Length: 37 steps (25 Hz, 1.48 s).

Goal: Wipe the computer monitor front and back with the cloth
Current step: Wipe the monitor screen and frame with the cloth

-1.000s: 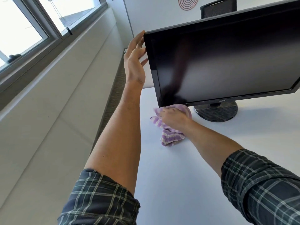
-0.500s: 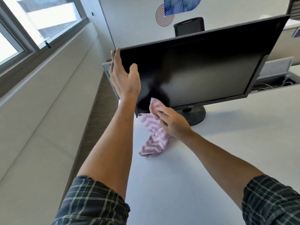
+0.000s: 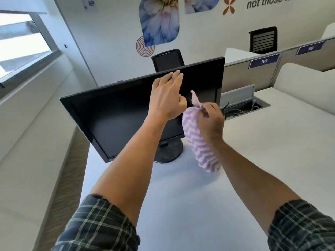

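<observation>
Two bare forearms, both sleeves pushed up past the elbow. Left sleeve [image 3: 96, 225] at 7 o'clock and right sleeve [image 3: 302, 227] at 5 o'clock: same dark grey-green plaid shirt, thin pale cream check lines, bunched folds at the cuffs. Left hand [image 3: 165, 98] and right hand [image 3: 211, 120] bare, ungloved.

monitor [image 3: 126, 113] 1 | cloth [image 3: 201, 142] 1 | hands 2 | office chairs 2 | desk [image 3: 181, 196] 1
</observation>
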Motion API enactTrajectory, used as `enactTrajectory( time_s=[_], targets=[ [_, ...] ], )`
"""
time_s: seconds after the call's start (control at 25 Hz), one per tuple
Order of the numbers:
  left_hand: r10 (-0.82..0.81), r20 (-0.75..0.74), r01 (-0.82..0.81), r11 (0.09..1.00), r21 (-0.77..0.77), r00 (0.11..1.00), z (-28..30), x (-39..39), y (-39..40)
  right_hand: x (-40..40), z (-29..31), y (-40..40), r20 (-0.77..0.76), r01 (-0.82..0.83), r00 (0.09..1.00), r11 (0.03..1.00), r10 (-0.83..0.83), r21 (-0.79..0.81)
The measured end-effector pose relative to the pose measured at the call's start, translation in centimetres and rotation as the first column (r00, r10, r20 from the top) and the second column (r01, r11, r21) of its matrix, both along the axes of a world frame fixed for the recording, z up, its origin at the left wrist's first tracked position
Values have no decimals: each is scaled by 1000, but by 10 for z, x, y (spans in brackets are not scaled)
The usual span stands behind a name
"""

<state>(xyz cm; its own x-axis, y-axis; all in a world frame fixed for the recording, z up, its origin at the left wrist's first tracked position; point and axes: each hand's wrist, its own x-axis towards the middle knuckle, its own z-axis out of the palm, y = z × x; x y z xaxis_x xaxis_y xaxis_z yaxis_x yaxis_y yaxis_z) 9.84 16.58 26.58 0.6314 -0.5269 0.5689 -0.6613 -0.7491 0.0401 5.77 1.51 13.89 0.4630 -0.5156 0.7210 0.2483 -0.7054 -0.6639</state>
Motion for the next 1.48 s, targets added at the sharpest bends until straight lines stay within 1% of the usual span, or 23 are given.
enactTrajectory(
  time_s=[0.08, 0.16, 0.24, 0.4, 0.52, 0.64, 0.76, 0.88, 0.92, 1.0, 1.08, 1.16, 1.2, 1.24, 1.28, 1.32, 1.36, 1.4, 1.44, 1.48],
  targets=[
    [-6, -11, 7, 996, 85, 1000, 9, 3, -30, 6, 21, -31, -2, 51, 999, 996, -51, 70],
    [-7, -18, 10, 990, 140, 1000, 15, 8, -56, 15, 38, -56, -12, 55, 998, 997, -54, 62],
    [2, -26, 3, 985, 173, 1000, 21, 15, -76, 23, 55, -74, 9, 62, 998, 998, -62, 30],
    [48, -112, -25, 979, 203, 993, 29, 33, -111, 42, 80, -103, 87, 91, 991, 993, -98, 72],
    [91, -171, -57, 979, 196, 981, 30, 40, -127, 60, 83, -113, 139, 62, 989, 998, -60, -14],
    [116, -210, -85, 985, 152, 971, 31, 40, -134, 77, 80, -120, 140, 38, 990, 998, -30, -54],
    [89, -212, -67, 992, 109, 973, 31, 38, -134, 88, 70, -126, 140, 19, 990, 990, 1, -138],
    [47, -218, -30, 996, 78, 975, 28, 37, -134, 88, 45, -132, 134, 57, 990, 985, -35, -163],
    [36, -227, -22, 998, 67, 973, 28, 35, -135, 85, 29, -133, 122, 58, 992, 988, -41, -144],
    [24, -255, -15, 999, 37, 967, 29, 30, -135, 74, -10, -125, 48, -8, 999, 998, 11, -57],
    [18, -280, -15, 1000, 11, 960, 32, 25, -133, 63, -47, -116, -108, -82, 990, 991, 93, 102],
    [17, -284, -12, 1000, 18, 959, 34, 22, -132, 58, -69, -116, -274, -93, 946, 954, 174, 285],
    [16, -284, -10, 1000, 23, 959, 34, 22, -132, 57, -77, -121, -346, -84, 916, 941, 202, 327],
    [14, -279, -8, 1000, 25, 960, 35, 22, -132, 56, -81, -125, -392, -75, 897, 944, 205, 322],
    [13, -273, -7, 1000, 23, 962, 34, 23, -132, 53, -81, -129, -394, -62, 902, 957, 175, 284],
    [14, -268, -8, 1000, 21, 963, 32, 24, -132, 50, -79, -132, -330, -40, 937, 974, 114, 221],
    [14, -261, -9, 1000, 18, 965, 30, 25, -132, 49, -76, -132, -219, -9, 974, 984, 48, 175],
    [10, -248, -5, 1000, 19, 969, 27, 27, -132, 50, -72, -132, -116, 19, 993, 988, -1, 153],
    [4, -235, 2, 1000, 22, 972, 24, 29, -132, 53, -68, -129, -63, 35, 998, 990, -27, 136],
    [-5, -221, 10, 1000, 23, 975, 21, 32, -133, 56, -64, -125, -59, 23, 998, 992, -16, 124]
  ],
)
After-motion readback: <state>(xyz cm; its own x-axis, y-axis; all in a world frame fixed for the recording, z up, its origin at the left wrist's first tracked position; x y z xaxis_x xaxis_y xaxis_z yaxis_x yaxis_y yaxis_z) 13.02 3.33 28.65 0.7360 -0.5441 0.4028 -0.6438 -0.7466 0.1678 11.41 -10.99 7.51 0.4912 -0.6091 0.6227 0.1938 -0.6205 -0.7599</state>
